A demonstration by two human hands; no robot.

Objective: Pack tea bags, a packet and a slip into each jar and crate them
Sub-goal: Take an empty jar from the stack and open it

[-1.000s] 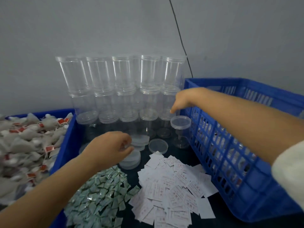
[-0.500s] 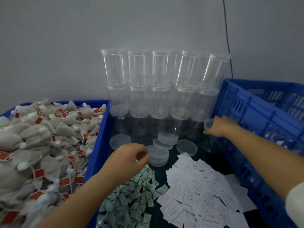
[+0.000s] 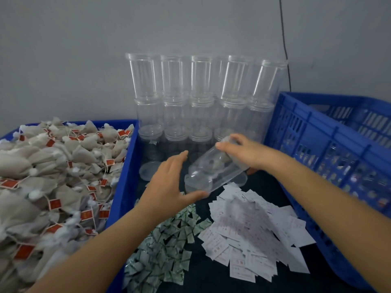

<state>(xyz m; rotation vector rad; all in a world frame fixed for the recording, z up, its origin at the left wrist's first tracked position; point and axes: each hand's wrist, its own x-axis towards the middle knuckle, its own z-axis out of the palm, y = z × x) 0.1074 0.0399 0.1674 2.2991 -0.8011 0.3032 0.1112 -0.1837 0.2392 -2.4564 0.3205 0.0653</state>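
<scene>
One clear plastic jar [image 3: 213, 172] lies tilted between my hands, above the dark table, its long axis running from lower left, near me, up to the upper right toward the stacked jars; I cannot tell for sure which end is the mouth, as the plastic blurs. My right hand [image 3: 245, 152] curls over its far, upper end and grips it, thumb on the near side. My left hand [image 3: 169, 185] is spread flat and relaxed just beside the jar's near end, thumb reaching under it, fingers straight and holding nothing. Behind, the empty jars [image 3: 203, 96] stand in tiers against the grey wall, smooth, see-through cylinders with ridged rims. To my left a blue bin [image 3: 127, 166] brims with tea bags [image 3: 53, 166], soft greyish pouches on strings with small red tags. In front of me lie a heap of green-and-white packets [image 3: 165, 248], crinkly and glossy, and beside it a spread of white paper slips [image 3: 254, 229], thin rectangles with faint print. On my right stands a blue lattice crate [image 3: 330, 144], rigid plastic.
</scene>
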